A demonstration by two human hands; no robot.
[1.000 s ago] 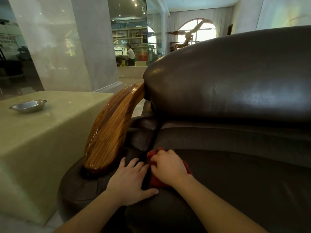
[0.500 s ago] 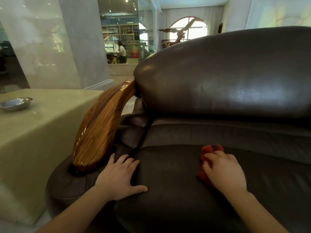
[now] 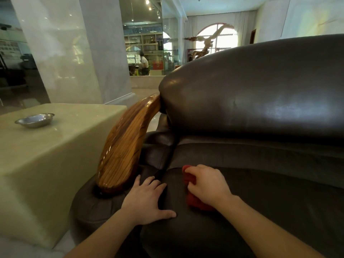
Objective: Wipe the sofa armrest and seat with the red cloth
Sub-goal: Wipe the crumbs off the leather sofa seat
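Note:
A dark brown leather sofa seat [image 3: 270,211] fills the lower right, under a bulging backrest [image 3: 260,94]. At its left end a glossy striped wooden armrest [image 3: 122,151] curves down onto a padded leather arm [image 3: 93,211]. My right hand [image 3: 208,183] presses the red cloth [image 3: 193,200] flat on the seat, near its left edge; most of the cloth is hidden under the hand. My left hand [image 3: 147,200] lies flat with fingers spread, straddling the gap between the padded arm and the seat, just beside the wooden armrest's lower end.
A pale stone side table [image 3: 46,155] stands close against the sofa's left side, with a small metal dish [image 3: 35,120] on top. Behind are a marble column [image 3: 74,53], glass walls and a distant person [image 3: 144,65].
My right hand slid the red cloth right across the seat, then back left to near my left hand. The left hand stayed planted by the armrest.

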